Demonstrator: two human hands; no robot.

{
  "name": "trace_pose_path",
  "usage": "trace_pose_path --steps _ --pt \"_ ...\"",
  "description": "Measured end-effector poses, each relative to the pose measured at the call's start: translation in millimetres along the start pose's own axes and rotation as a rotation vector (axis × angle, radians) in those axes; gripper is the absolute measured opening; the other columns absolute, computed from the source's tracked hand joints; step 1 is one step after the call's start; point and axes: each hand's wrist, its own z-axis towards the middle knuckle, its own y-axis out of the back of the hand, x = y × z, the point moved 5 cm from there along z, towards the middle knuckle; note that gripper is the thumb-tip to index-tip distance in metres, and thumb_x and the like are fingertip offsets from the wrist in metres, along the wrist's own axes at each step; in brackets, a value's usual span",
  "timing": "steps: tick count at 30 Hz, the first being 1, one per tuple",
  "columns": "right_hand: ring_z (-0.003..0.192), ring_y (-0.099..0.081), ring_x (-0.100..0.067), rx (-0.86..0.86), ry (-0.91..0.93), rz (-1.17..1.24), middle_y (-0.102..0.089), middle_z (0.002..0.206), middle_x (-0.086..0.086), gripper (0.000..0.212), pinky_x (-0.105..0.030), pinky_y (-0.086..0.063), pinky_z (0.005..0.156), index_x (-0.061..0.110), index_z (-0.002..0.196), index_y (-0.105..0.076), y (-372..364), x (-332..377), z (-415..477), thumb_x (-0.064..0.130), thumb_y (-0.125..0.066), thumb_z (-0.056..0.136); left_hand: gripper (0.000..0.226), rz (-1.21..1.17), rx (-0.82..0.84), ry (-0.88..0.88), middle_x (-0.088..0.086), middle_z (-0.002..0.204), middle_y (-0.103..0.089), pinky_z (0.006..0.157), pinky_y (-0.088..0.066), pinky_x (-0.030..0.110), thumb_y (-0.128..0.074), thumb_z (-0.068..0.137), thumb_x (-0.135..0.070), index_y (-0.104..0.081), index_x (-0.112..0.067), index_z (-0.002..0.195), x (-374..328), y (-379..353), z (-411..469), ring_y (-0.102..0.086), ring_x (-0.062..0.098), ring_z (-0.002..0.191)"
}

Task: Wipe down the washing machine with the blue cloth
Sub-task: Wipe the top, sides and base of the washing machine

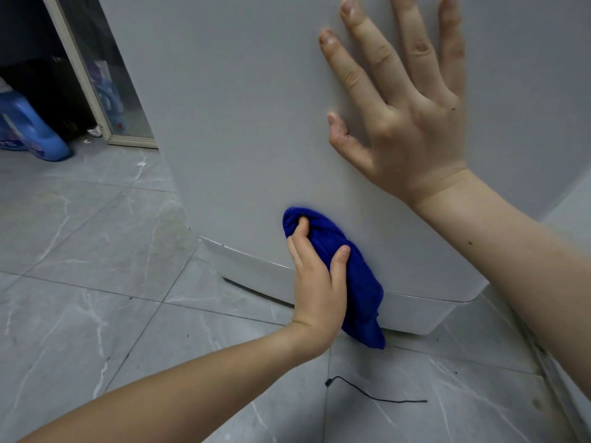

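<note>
The pale grey washing machine [243, 100] fills the upper middle of the view, and its front panel runs down to a white base strip near the floor. My left hand [316, 282] grips the bunched blue cloth [351, 282] and holds it against the lower front of the machine, just at the seam above the base. The cloth's loose end hangs down to the floor. My right hand [406, 103] lies flat on the panel higher up, with its fingers spread and straight.
Grey marbled floor tiles [96, 282] lie in front of the machine. Blue detergent bottles [32, 129] stand at the far left beside a framed glass door [96, 91]. A thin black cord [374, 394] lies on the floor below the cloth.
</note>
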Motion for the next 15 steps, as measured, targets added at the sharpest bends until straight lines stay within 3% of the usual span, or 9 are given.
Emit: trace_pose_path --steps 3,6,10,12,15 --pt "0.135 -0.052 -0.044 -0.002 0.006 -0.009 -0.055 0.148 -0.011 0.049 -0.065 -0.035 0.11 0.012 0.144 -0.058 1.2 1.0 0.2 0.029 -0.051 0.098 0.065 0.026 0.057 0.022 -0.007 0.148 -0.023 0.096 -0.02 -0.006 -0.054 0.097 -0.025 -0.015 -0.018 0.149 3.3 0.9 -0.6 -0.027 -0.005 0.126" --pt "0.135 -0.052 -0.044 -0.004 0.013 -0.012 -0.055 0.148 -0.012 0.049 -0.065 -0.035 0.11 0.012 0.143 -0.058 1.6 1.9 0.0 0.028 -0.051 0.098 0.065 -0.034 0.07 0.012 -0.003 0.149 -0.027 0.114 -0.029 0.024 -0.056 0.096 -0.027 -0.017 -0.02 0.148 -10.7 5.0 4.6 -0.031 0.009 0.135" --pt "0.134 -0.053 -0.044 -0.01 0.006 -0.025 -0.056 0.147 -0.011 0.049 -0.065 -0.035 0.11 0.012 0.143 -0.058 0.9 0.1 0.4 0.028 -0.051 0.098 0.068 -0.105 -0.015 -0.058 -0.004 0.148 -0.031 0.115 -0.029 0.033 -0.061 0.094 -0.027 -0.021 -0.019 0.147 -36.2 7.7 14.4 -0.031 0.01 0.137" --pt "0.134 -0.053 -0.043 -0.009 0.007 -0.016 -0.056 0.147 -0.011 0.049 -0.065 -0.036 0.11 0.012 0.143 -0.058 0.3 0.8 0.0 0.028 -0.051 0.098 0.067 -0.133 -0.044 -0.069 -0.006 0.149 -0.03 0.115 -0.029 0.031 -0.062 0.093 -0.027 -0.022 -0.024 0.147 -34.5 6.3 14.6 -0.03 0.007 0.138" --pt "0.135 -0.053 -0.043 -0.006 0.013 -0.009 -0.056 0.148 -0.011 0.049 -0.065 -0.036 0.109 0.012 0.144 -0.058 0.1 0.9 -0.3 0.028 -0.052 0.098 0.066 -0.162 -0.02 -0.058 -0.016 0.147 -0.027 0.105 -0.025 0.005 -0.063 0.092 -0.025 -0.021 -0.049 0.137 -21.6 2.8 5.9 -0.027 -0.015 0.13"
